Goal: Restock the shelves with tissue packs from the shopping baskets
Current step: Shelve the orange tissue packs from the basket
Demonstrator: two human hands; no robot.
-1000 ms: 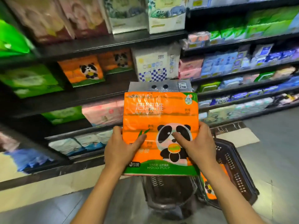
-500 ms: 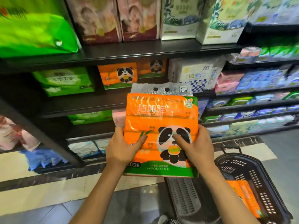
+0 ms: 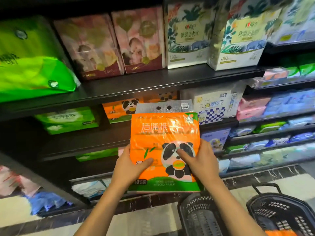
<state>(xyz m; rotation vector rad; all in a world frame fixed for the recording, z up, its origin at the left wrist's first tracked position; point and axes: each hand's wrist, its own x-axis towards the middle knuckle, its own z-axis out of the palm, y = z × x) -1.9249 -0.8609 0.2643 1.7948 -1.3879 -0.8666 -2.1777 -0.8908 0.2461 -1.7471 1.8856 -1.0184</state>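
Tissue pack (image 3: 164, 150), orange with a panda, stands upright in front of us, long axis vertical. Our left hand (image 3: 131, 165) and right hand (image 3: 202, 161) clamp its lower sides. Matching packs (image 3: 119, 110) sit far and slightly left on the middle shelf (image 3: 88, 143); baskets (image 3: 279, 212) wait near right.

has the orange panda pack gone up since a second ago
Yes. The orange panda pack, in both hands, rose toward the matching shelf packs it previously sat well below.
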